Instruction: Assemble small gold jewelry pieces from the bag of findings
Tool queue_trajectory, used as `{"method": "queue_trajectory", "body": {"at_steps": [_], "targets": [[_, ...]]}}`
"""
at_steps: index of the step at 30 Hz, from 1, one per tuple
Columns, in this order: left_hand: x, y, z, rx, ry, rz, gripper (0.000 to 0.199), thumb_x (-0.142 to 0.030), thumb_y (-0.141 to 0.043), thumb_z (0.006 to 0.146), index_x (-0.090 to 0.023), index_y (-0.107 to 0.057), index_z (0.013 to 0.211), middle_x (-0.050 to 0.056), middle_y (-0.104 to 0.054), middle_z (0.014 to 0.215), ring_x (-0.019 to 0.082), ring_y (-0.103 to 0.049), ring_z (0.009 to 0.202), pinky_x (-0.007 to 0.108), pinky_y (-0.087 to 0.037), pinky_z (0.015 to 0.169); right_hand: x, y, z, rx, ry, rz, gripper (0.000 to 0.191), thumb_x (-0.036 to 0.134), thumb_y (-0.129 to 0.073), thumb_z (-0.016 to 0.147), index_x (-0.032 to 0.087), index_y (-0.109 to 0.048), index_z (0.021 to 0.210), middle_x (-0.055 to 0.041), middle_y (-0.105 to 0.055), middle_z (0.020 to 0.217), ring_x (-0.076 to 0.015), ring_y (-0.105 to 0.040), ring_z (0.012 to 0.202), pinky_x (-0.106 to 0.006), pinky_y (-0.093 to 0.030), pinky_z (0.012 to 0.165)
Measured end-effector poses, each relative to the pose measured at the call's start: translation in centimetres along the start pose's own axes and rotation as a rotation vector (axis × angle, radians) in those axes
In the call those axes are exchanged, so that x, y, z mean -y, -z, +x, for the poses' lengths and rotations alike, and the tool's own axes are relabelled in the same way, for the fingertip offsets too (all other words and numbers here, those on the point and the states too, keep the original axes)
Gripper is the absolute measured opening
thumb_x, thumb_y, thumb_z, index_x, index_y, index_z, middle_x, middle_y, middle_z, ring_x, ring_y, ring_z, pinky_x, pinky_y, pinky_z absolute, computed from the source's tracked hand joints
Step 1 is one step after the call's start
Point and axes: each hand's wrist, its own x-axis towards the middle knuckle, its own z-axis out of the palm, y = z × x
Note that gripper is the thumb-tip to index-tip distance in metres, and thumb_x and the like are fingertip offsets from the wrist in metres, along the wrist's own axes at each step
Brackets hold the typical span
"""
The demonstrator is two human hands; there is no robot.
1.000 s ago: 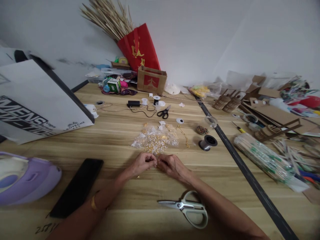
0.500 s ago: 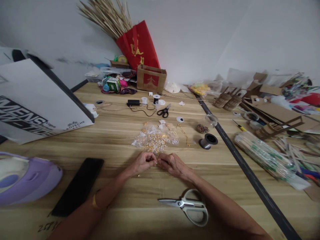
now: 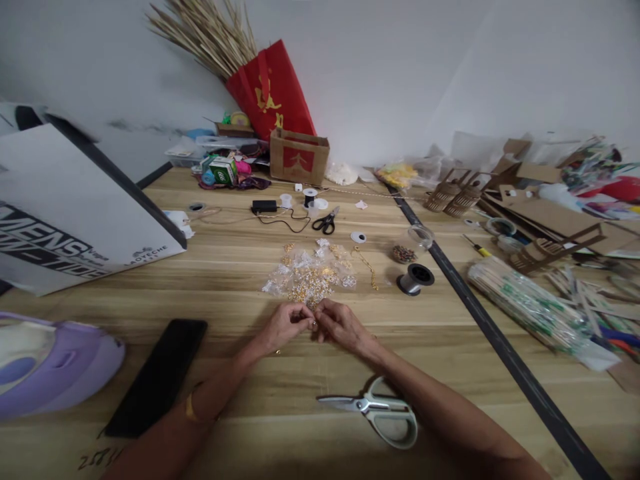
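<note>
My left hand is closed in a pinch at the middle of the wooden table, on a tiny shiny piece too small to name. Right beside it, my right hand has its fingers pressed together at the same spot; what they hold is hidden. Just beyond both hands lies a pile of gold and silver beads with small clear bags. A gold chain rests to the right of the pile. Light-handled scissors lie near my right forearm.
A black phone and a purple-white object are at the left. Black scissors, a wire spool and a bead dish stand farther back. Wrapped sticks lie right, past a black strip.
My right hand has turned slightly and its fingers are drawn closer to my left fingertips. The whole view has shifted a little.
</note>
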Motion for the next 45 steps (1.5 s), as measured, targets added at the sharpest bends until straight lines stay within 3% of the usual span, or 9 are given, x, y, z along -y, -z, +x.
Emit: {"method": "queue_trajectory", "body": {"at_steps": [7, 18, 27, 36, 45], "targets": [[-0.3, -0.2, -0.1, 0.039, -0.017, 0.022, 0.016, -0.026, -0.06, 0.076, -0.012, -0.06, 0.069, 0.002, -0.06, 0.063, 0.011, -0.051, 0.058, 0.021, -0.039, 0.055, 0.6, 0.3, -0.2, -0.014, 0.074, -0.196, 0.022, 0.031, -0.042, 0.092, 0.017, -0.049, 0.077, 0.0021, -0.057, 0.057, -0.0077, -0.051, 0.044, -0.017, -0.039, 0.046], [-0.8, 0.1, -0.2, 0.117, 0.009, -0.051, 0.018, -0.029, -0.06, 0.077, -0.013, -0.054, 0.071, 0.003, -0.061, 0.065, 0.012, -0.053, 0.06, 0.022, -0.038, 0.056, 1.2, 0.3, -0.5, 0.01, 0.155, -0.267, 0.023, 0.03, -0.038, 0.095, 0.018, -0.047, 0.077, 0.0039, -0.055, 0.054, -0.0082, -0.052, 0.046, -0.018, -0.04, 0.051], [-1.1, 0.3, -0.3, 0.09, 0.117, -0.174, 0.027, -0.039, -0.061, 0.077, -0.012, -0.059, 0.074, 0.003, -0.062, 0.066, 0.01, -0.051, 0.056, 0.021, -0.037, 0.053, 0.1, 0.2, -0.2, 0.02, 0.081, -0.074, 0.029, 0.043, -0.036, 0.094, 0.018, -0.045, 0.083, 0.0018, -0.059, 0.058, -0.0098, -0.057, 0.045, -0.018, -0.043, 0.046], [-1.7, 0.6, -0.1, 0.042, 0.178, -0.267, 0.027, -0.039, -0.066, 0.071, -0.013, -0.06, 0.072, 0.0, -0.057, 0.063, 0.009, -0.047, 0.056, 0.02, -0.037, 0.051, -0.7, -0.1, 0.1, 0.021, 0.057, 0.059, 0.031, 0.049, -0.036, 0.093, 0.019, -0.042, 0.088, 0.001, -0.062, 0.061, -0.0117, -0.062, 0.048, -0.018, -0.045, 0.044], [-1.4, 0.6, 0.0, 0.061, 0.095, -0.204, 0.025, -0.037, -0.063, 0.075, -0.013, -0.06, 0.07, 0.001, -0.059, 0.066, 0.01, -0.048, 0.058, 0.02, -0.036, 0.053, -0.2, 0.1, 0.0, 0.019, 0.059, 0.013, 0.03, 0.047, -0.035, 0.093, 0.019, -0.042, 0.087, 0.0011, -0.062, 0.062, -0.0114, -0.063, 0.049, -0.019, -0.046, 0.046]]}}
